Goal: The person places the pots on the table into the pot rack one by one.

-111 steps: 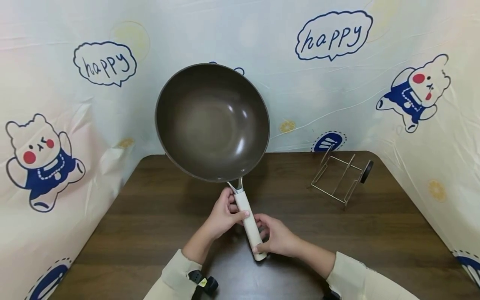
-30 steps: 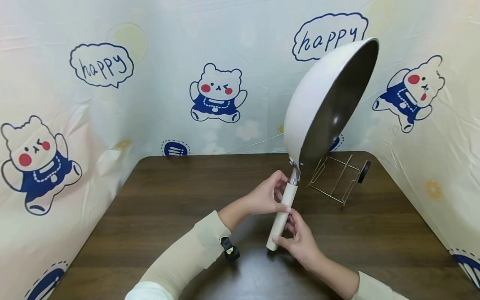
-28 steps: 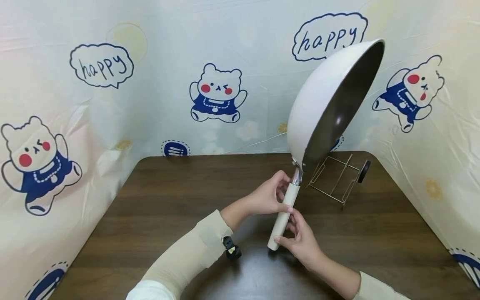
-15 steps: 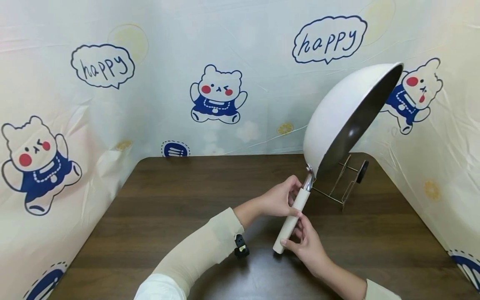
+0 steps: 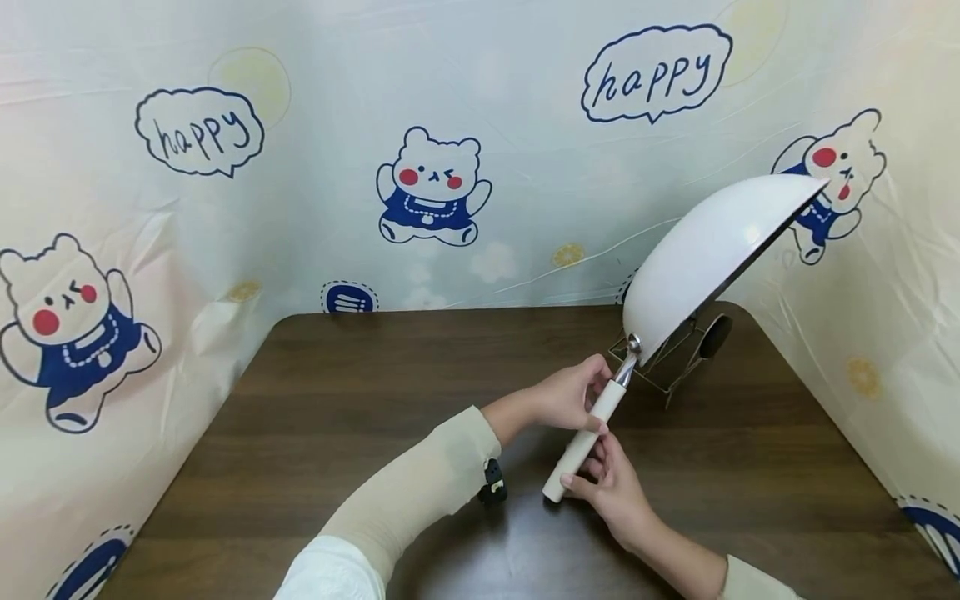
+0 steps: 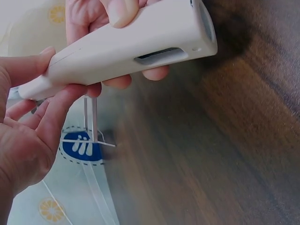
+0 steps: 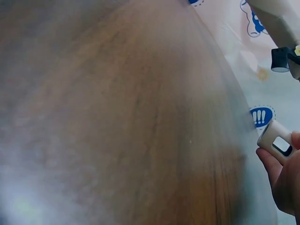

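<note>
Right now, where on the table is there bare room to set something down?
The table's left half, from the backdrop edge to the left hand's sleeve, shows bare wood. Crowded: the far right corner, where the wok tilts over the wire rack.

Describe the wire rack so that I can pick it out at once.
Look to the far right corner of the dark wooden table. Under the tilted white wok that both hands hold by its handle stands the wire rack: the only bare, thin metal frame.

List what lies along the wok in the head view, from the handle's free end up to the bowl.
Right hand at the handle's free end → left hand near the metal neck → white wok bowl over the wire rack.
</note>
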A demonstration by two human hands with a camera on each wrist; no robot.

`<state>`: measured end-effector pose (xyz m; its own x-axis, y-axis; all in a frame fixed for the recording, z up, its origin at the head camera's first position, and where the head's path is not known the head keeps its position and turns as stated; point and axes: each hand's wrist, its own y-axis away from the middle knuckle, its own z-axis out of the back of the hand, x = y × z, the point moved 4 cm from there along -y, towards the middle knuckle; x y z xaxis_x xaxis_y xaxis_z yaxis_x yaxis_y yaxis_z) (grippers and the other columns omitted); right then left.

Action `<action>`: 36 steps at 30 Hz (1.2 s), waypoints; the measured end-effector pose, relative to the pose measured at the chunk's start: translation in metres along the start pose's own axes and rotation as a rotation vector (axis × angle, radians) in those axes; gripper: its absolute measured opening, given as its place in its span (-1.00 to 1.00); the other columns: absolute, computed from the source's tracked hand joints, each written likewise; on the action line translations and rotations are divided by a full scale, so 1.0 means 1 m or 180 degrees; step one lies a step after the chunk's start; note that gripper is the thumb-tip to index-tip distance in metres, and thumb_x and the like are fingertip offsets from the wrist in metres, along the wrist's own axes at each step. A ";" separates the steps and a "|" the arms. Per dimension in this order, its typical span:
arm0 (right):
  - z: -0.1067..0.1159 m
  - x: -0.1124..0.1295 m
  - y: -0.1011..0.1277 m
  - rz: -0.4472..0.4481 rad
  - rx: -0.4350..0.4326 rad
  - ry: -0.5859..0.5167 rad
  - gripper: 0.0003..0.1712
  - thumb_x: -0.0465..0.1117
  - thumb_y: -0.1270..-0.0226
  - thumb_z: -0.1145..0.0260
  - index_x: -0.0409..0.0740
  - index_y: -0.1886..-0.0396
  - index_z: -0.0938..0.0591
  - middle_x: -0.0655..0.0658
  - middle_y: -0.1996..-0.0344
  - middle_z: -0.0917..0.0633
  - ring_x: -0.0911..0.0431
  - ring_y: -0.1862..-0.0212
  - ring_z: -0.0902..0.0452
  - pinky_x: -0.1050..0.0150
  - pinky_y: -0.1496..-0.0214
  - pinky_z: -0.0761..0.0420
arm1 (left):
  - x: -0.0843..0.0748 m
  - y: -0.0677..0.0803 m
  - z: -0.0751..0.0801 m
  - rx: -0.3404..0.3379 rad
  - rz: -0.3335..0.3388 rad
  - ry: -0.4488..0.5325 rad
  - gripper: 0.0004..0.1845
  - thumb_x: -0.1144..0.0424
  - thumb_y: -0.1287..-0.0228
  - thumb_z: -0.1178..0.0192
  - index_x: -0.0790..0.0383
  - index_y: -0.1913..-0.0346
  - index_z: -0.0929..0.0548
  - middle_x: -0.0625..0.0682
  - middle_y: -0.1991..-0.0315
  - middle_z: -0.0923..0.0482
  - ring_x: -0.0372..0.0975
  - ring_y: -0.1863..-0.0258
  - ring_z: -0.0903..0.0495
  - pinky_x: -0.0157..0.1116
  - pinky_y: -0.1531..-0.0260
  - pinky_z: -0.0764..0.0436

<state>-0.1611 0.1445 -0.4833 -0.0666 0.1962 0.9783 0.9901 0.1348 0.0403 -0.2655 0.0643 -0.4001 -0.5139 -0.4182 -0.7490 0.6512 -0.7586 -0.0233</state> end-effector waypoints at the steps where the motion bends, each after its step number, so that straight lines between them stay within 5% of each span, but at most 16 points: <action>1: -0.001 -0.001 -0.002 -0.0005 -0.0008 -0.0045 0.02 -0.68 -0.09 -0.28 -0.16 -0.47 -0.03 -0.41 -0.26 -0.33 -0.02 0.05 -0.57 0.07 0.13 -0.68 | 0.001 -0.001 0.000 0.0006 0.0015 -0.0017 -0.35 0.39 0.01 -0.50 0.17 -0.08 -0.33 -0.03 0.20 -0.52 -0.30 0.42 -0.54 -0.46 0.37 -0.55; 14: -0.013 -0.012 -0.015 -0.0070 -0.0036 -0.0142 -0.12 -0.63 -0.14 -0.28 -0.29 -0.41 -0.12 -0.42 -0.19 -0.41 -0.03 0.11 -0.60 0.10 0.16 -0.68 | 0.027 -0.003 0.000 0.0173 0.0439 0.0368 -0.38 0.49 -0.02 -0.45 0.16 -0.10 -0.37 0.01 0.18 -0.52 -0.25 0.46 -0.61 -0.32 0.61 -0.61; 27: -0.013 -0.011 -0.026 -0.0069 -0.0223 -0.0073 -0.19 -0.65 -0.07 -0.33 -0.37 -0.32 -0.22 -0.39 -0.08 -0.49 0.06 0.23 -0.62 0.13 0.17 -0.69 | 0.038 -0.006 0.010 0.0207 0.0665 0.0880 -0.40 0.47 -0.04 -0.45 0.19 -0.17 -0.50 0.04 0.11 -0.61 -0.23 0.30 -0.69 -0.21 0.46 -0.68; 36: -0.001 -0.007 -0.022 -0.0214 -0.0347 0.0066 -0.23 -0.59 -0.06 -0.38 -0.43 -0.26 -0.23 -0.32 0.03 -0.52 0.08 0.18 -0.61 0.17 0.17 -0.69 | 0.046 -0.003 0.018 0.0253 0.0692 0.1112 -0.60 0.52 -0.11 -0.37 0.37 -0.06 -0.61 0.12 0.10 -0.66 -0.19 0.22 -0.69 -0.18 0.29 -0.70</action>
<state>-0.1825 0.1393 -0.4912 -0.1317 0.1701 0.9766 0.9911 0.0405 0.1266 -0.3007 0.0385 -0.4225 -0.1399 -0.3885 -0.9108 0.6714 -0.7133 0.2012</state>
